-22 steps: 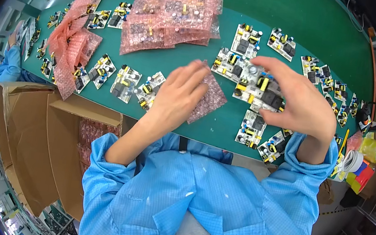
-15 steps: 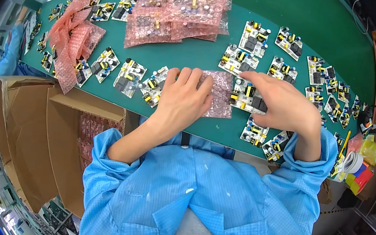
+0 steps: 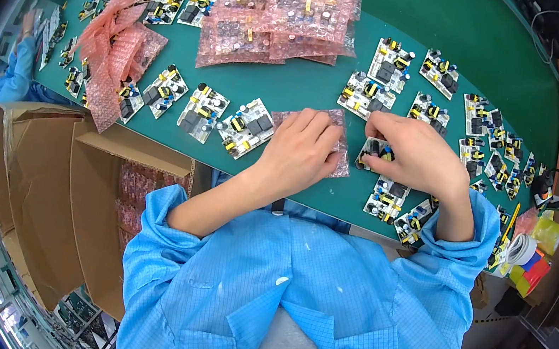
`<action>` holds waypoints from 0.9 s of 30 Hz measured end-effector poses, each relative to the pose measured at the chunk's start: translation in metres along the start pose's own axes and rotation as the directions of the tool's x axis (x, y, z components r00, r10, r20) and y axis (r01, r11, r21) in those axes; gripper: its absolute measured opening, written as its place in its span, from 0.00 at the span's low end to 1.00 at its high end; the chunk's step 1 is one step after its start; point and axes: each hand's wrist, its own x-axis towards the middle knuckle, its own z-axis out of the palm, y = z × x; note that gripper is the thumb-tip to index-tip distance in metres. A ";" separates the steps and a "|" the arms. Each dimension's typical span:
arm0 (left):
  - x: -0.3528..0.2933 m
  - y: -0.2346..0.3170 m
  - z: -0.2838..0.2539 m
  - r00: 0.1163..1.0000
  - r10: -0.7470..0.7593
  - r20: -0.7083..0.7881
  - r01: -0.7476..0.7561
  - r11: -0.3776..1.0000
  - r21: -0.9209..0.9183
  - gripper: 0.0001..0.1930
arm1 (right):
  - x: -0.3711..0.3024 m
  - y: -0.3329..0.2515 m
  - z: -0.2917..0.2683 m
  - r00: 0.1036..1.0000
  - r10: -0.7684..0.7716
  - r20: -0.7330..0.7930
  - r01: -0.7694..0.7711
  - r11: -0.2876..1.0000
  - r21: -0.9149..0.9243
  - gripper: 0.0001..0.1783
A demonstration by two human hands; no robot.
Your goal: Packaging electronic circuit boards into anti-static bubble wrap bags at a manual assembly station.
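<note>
Pink bubble film lay under the left hand (image 3: 303,146): a bag (image 3: 341,156) on the green table (image 3: 305,92), mostly covered, with its top edge and right strip showing. The fingers were bent over it; whether they pinched the film or only pressed it, I could not tell. Just to its right, the right hand (image 3: 419,155) grasped a circuit board (image 3: 376,149) between thumb and fingers, hiding all but its left end; whether the board touched the table was unclear. Film blurred the parts inside the stacked packets (image 3: 279,24), the sleeve cut off some of the cardboard box (image 3: 101,221), and a co-worker (image 3: 1,93) was smeared at the left rim.

At first the held board had been raised and largely visible, and the bag had lain askew; now the bag sat squarer. The loose board (image 3: 247,127) left of the hand, partly covered before, showed almost whole.
</note>
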 end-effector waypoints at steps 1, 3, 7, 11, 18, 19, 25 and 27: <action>0.000 0.000 0.002 1.000 -0.003 -0.001 0.003 1.000 0.001 0.12 | -0.001 -0.002 -0.001 1.000 0.007 0.011 -0.007 1.000 0.013 0.30; 0.000 -0.001 0.005 1.000 -0.018 -0.016 0.018 0.999 0.043 0.10 | -0.004 -0.011 -0.011 0.998 0.018 -0.060 -0.013 0.996 0.092 0.31; -0.001 0.003 0.004 1.000 -0.030 0.001 0.030 0.996 0.083 0.10 | -0.002 -0.011 -0.013 0.953 -0.010 -0.303 0.067 0.981 0.180 0.29; -0.004 -0.001 0.008 1.000 -0.017 -0.013 0.017 0.999 0.031 0.09 | 0.003 -0.005 -0.012 0.934 -0.003 -0.358 0.069 0.983 0.173 0.22; -0.005 -0.004 0.010 0.991 -0.091 -0.100 0.080 0.991 -0.106 0.09 | -0.008 -0.004 -0.022 0.979 0.166 -0.120 -0.125 0.950 0.287 0.23; -0.004 -0.004 0.010 0.991 -0.091 -0.101 0.080 0.991 -0.106 0.09 | -0.008 -0.003 -0.022 0.979 0.166 -0.121 -0.126 0.950 0.286 0.23; 0.000 0.000 0.008 0.993 -0.061 -0.103 0.055 0.997 -0.061 0.09 | -0.005 0.002 -0.014 0.967 0.072 -0.244 0.002 0.957 0.291 0.22; 0.000 0.001 0.006 0.994 -0.056 -0.098 0.050 0.997 -0.058 0.09 | -0.005 -0.004 -0.018 0.961 0.089 -0.263 -0.010 0.957 0.288 0.19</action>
